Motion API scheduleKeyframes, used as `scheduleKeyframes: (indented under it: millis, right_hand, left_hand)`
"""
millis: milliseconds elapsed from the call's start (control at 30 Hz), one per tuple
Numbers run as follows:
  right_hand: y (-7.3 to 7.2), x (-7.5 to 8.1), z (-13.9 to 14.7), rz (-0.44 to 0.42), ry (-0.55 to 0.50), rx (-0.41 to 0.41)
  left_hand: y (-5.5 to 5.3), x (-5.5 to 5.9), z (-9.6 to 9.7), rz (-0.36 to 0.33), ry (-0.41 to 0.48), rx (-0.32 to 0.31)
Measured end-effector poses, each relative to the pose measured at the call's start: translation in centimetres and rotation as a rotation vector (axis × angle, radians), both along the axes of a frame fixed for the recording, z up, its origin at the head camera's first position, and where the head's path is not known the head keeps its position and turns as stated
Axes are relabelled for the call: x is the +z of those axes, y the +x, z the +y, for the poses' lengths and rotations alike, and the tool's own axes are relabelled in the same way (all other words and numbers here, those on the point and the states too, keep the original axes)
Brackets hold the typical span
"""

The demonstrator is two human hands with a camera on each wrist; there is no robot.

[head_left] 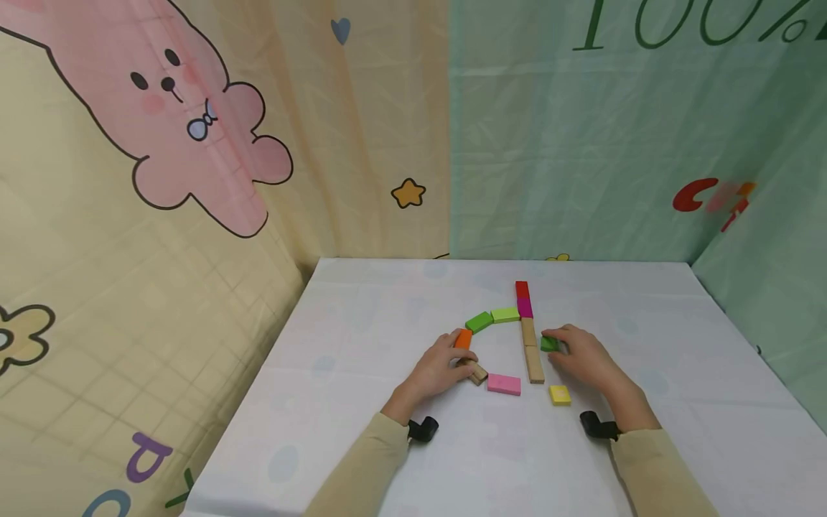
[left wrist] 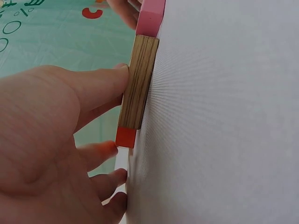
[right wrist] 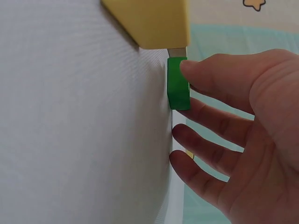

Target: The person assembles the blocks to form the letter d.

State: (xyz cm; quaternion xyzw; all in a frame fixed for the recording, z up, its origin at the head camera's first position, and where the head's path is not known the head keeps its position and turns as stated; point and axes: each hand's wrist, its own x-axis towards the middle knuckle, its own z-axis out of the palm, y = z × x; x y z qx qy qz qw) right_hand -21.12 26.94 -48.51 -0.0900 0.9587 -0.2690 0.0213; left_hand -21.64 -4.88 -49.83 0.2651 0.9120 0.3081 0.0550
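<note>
My left hand pinches a plain wooden block between thumb and index finger. Its other fingers lie by an orange block, whose end meets the wooden one. From there a pink block continues the curve at the near side, and a green block and a light green block continue it at the far side. My right hand holds a small green block between thumb and fingers, just right of a straight column. That column has a red block, a magenta block and two wooden blocks.
A yellow block lies nearer to me, below the right hand; it looms large in the right wrist view. A white cloth covers the table. Printed curtains hang behind and at both sides.
</note>
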Motion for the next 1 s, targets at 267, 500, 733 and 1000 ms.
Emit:
scheduleKeyframes:
  millis: [267,500,733,1000]
  right_hand:
    - [-0.06,-0.31,-0.32,0.021,0.033,-0.018]
    - [0.08,-0.09,-0.57,0.010,0.041,-0.033]
    - [0.25,0.16,-0.45,0.002,0.041,-0.039]
    - [0.13,0.44,-0.34,-0.002,0.059,-0.042]
  left_hand:
    - [0.17,-0.07,-0.17,-0.009,0.003,-0.003]
    - [0.30,0.09,-0.23,-0.004,0.002,0.002]
    - [0.32,-0.01,-0.25,0.005,0.006,0.004]
    - [0.17,-0.02,-0.13,-0.007,0.002,0.005]
